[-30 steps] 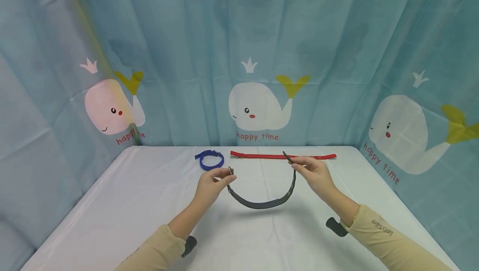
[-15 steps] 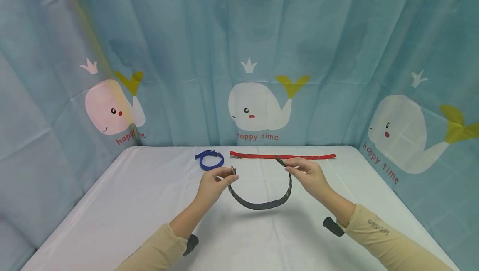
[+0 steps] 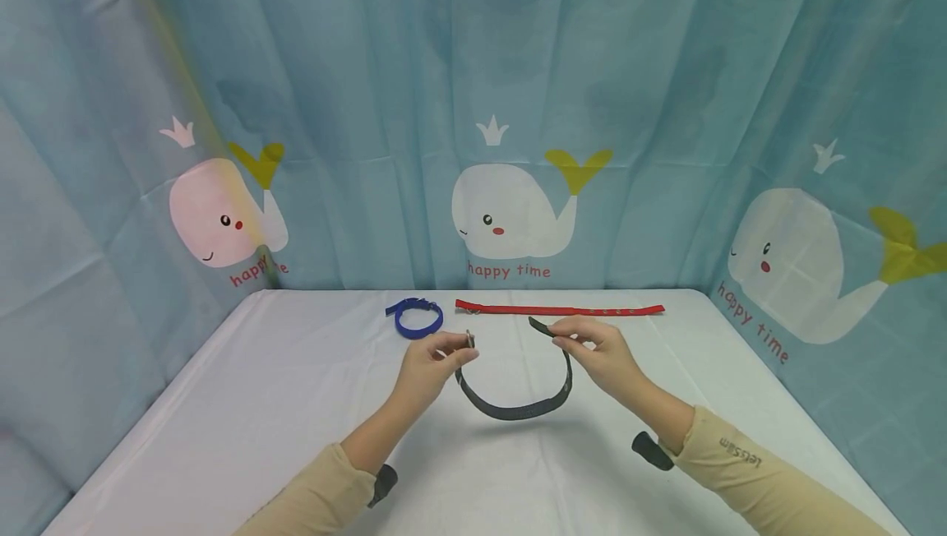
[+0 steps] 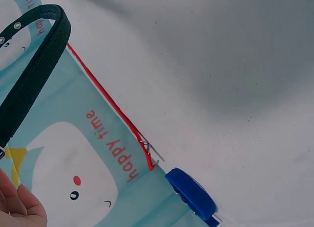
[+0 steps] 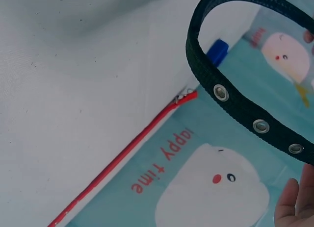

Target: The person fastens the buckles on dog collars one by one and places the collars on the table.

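A dark green collar (image 3: 515, 413) with metal eyelets hangs in a U between both hands, above the white table. My left hand (image 3: 431, 363) pinches its buckle end, where a metal ring or buckle edge shows over the fingertips. My right hand (image 3: 601, 353) pinches the strap near the other end, and the tip (image 3: 540, 325) sticks out toward the left hand. In the right wrist view, several eyelets (image 5: 261, 126) run along the collar near the right fingers. The left wrist view shows the band (image 4: 34, 80) curving up from the left fingers.
Behind the hands, a coiled blue collar (image 3: 418, 319) lies on the table (image 3: 244, 421) at the back. Stretched straight beside it is a red collar (image 3: 533, 310) with eyelets and a metal buckle. A blue whale-print curtain (image 3: 399, 215) encloses the back and sides.
The two hands have come closer together, the right moving left and slightly down, the left a little right. The collar's U has narrowed, and its tip now points more to the left.
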The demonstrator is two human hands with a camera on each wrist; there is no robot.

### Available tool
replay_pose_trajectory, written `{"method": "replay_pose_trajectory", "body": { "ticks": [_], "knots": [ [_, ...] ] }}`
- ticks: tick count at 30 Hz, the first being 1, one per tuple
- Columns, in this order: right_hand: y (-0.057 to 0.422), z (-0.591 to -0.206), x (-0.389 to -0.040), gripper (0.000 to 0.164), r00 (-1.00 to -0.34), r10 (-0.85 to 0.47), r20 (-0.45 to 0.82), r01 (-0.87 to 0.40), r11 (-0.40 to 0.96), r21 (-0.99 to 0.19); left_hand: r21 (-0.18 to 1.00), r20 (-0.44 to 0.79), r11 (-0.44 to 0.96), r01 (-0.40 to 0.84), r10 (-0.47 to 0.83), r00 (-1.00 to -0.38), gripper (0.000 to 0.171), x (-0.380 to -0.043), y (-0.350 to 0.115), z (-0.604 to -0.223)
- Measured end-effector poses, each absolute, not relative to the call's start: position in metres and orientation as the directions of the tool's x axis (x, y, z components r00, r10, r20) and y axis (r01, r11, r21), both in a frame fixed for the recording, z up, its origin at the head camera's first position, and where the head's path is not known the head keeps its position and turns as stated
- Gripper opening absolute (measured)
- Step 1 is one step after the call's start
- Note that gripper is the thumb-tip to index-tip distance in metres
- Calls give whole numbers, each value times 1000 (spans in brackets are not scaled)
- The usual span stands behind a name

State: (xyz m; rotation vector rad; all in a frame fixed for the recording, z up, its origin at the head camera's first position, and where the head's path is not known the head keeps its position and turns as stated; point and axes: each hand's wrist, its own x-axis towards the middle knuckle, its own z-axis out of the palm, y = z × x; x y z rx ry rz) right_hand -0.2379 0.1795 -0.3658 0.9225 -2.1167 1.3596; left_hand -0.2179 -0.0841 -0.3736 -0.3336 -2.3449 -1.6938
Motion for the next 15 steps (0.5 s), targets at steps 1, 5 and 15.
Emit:
{"method": "replay_pose_trajectory", "body": {
  "ticks": [1, 5, 15],
  "knots": [
    [179, -365, -237, 17, -659, -300, 690, -752, 280, -597, 900, 316, 301, 316, 51, -947, 18, -218, -84, -374],
    [176, -364, -237, 20, -620, -336, 709, -785, 250, -567, 896, 330, 293, 334, 64, -942, 17, -218, -82, -375],
    [171, -366, -235, 25, -553, -389, 736, -832, 206, -516, 884, 360, 283, 371, 93, -928, 18, -215, -80, -373]
  ]
}}
